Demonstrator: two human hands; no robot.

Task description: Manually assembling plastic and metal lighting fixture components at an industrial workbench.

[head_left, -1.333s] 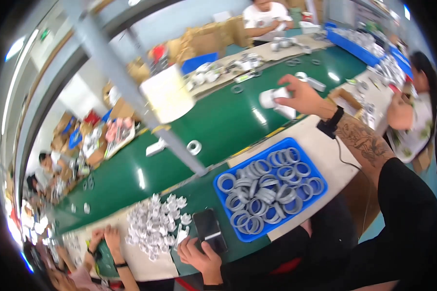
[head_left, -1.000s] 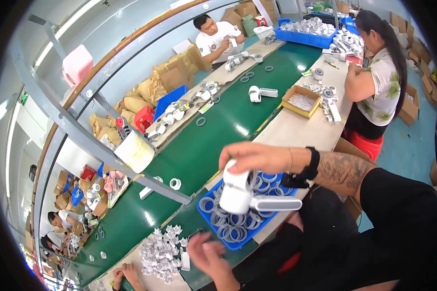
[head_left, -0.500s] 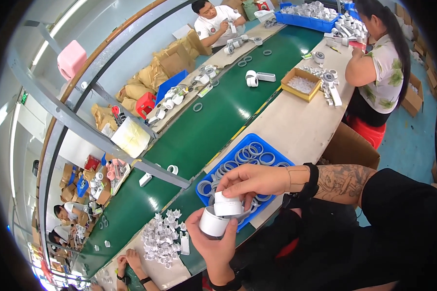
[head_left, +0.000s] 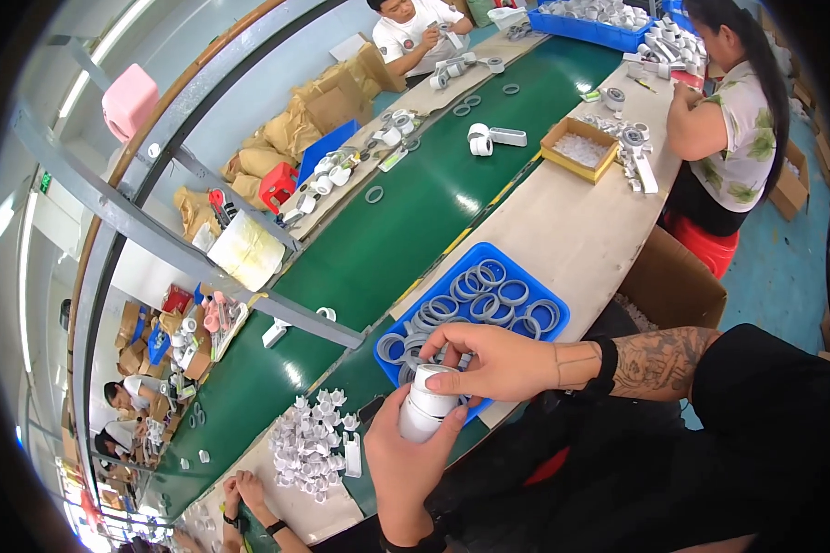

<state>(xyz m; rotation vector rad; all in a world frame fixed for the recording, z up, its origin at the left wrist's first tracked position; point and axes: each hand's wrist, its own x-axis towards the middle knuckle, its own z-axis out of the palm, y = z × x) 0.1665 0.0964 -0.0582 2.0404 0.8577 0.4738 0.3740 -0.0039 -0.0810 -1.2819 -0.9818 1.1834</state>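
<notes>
My left hand (head_left: pixel 402 472) is closed around a white plastic cup (head_left: pixel 417 425), thumb on the near side. On top of it sits a narrower white cylindrical part (head_left: pixel 433 378), gripped by my right hand (head_left: pixel 507 361) with the thumb in front and the fingers curled over its far side. The two white parts are in line and touching; how deep one sits in the other I cannot tell. Just beyond and beneath my hands lies a blue tray (head_left: pixel 557 293) of grey rings (head_left: pixel 513 293).
Left of my hands is a heap of small white parts (head_left: pixel 309 447), with a neighbour's hands (head_left: pixel 249 498) beside it. A green conveyor belt (head_left: pixel 415 217) runs along the bench. A yellow-edged box (head_left: pixel 576 155) stands farther off, near a seated co-worker (head_left: pixel 733 129).
The upper white part, tilted and offset over the cup before, now stands in line on it. My right fingers have shifted over its top. The view has moved slightly.
</notes>
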